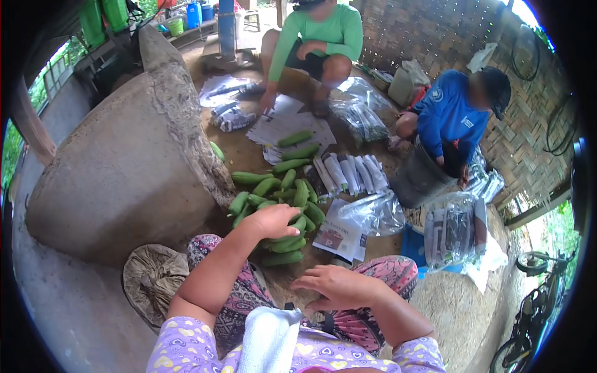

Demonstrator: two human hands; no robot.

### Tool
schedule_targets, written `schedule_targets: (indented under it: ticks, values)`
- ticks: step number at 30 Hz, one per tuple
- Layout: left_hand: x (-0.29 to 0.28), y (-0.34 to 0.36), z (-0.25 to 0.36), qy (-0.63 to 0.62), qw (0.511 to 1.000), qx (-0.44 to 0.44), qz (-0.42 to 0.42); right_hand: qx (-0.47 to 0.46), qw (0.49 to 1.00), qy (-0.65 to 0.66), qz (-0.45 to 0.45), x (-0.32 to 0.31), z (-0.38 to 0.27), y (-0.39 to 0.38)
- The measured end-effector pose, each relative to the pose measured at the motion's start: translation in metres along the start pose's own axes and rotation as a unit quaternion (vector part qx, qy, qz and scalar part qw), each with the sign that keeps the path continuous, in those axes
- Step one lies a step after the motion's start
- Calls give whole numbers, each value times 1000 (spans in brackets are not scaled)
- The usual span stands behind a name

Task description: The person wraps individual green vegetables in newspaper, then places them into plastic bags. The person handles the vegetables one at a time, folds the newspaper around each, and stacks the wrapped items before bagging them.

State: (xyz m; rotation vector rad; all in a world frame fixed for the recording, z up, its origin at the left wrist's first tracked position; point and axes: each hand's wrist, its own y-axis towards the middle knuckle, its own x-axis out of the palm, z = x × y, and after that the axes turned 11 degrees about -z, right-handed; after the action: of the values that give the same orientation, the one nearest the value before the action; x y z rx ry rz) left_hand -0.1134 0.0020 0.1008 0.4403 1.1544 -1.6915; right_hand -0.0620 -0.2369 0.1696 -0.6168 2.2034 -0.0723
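Observation:
A heap of long green cucumbers [283, 257] lies on the ground in front of my crossed legs. My left hand [275, 221] reaches onto the middle of this heap, its fingers curled over one cucumber and partly hidden beneath the hand. Above my right knee hovers my right hand [341, 286], palm down, fingers apart, holding nothing. Just beyond it, a printed paper sheet [342, 230] lies flat beside the heap. Several paper-wrapped rolls [351, 174] sit in a row behind that sheet. More cucumbers [295, 138] rest at the edge of spread papers [305, 124] farther back.
A large clay-like block [118, 155] rises at left. Opposite squats a person in green [323, 37], one hand at the papers. At right, a person in blue [451, 118] reaches into a dark bucket [423, 177]. Clear plastic bags [376, 211] and a filled bag [454, 230] lie nearby.

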Motion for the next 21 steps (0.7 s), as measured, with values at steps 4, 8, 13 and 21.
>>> schedule_targets:
  ticks: [4, 8, 13, 21]
  values:
    - [-1, -2, -2, 0, 1000, -15, -10, 24, 1000, 1, 9, -5, 5, 1]
    - [-2, 1, 1, 8, 1000, 9, 12, 66, 997, -37, 20, -2, 11, -3]
    - [-2, 11, 9, 24, 1000, 18, -9, 69, 996, -51, 31, 7, 18, -6]
    - [-1, 14, 11, 39, 999, 9, -22, 86, 995, -50, 12, 3, 17, -11]
